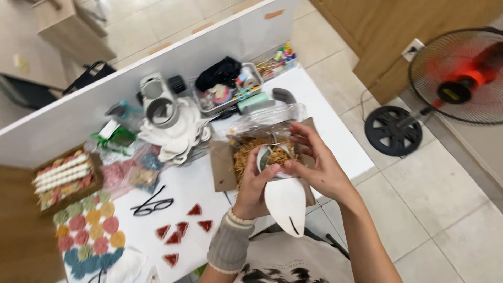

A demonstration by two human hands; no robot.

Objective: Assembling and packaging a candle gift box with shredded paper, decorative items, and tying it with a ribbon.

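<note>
Bright, even daylight; no hard source visible. White tabletop (188, 183) and partition (157, 68) near overexposed, little surface detail. Shadows soft and short: faint grey under the glasses (152, 206) and beneath the white cutout (285, 202). Mild glare on the clear plastic bag (267, 118) and on the floor tiles (450, 209). Fan (461, 78) centre glows saturated red-orange, blades smeared, grille lines soft. Slight motion blur on the right hand (314, 167) and left hand (257, 188). Wide-angle view: partition edge and tile joints slant and bow toward the corners. Far top-left corner soft, low contrast.
</note>
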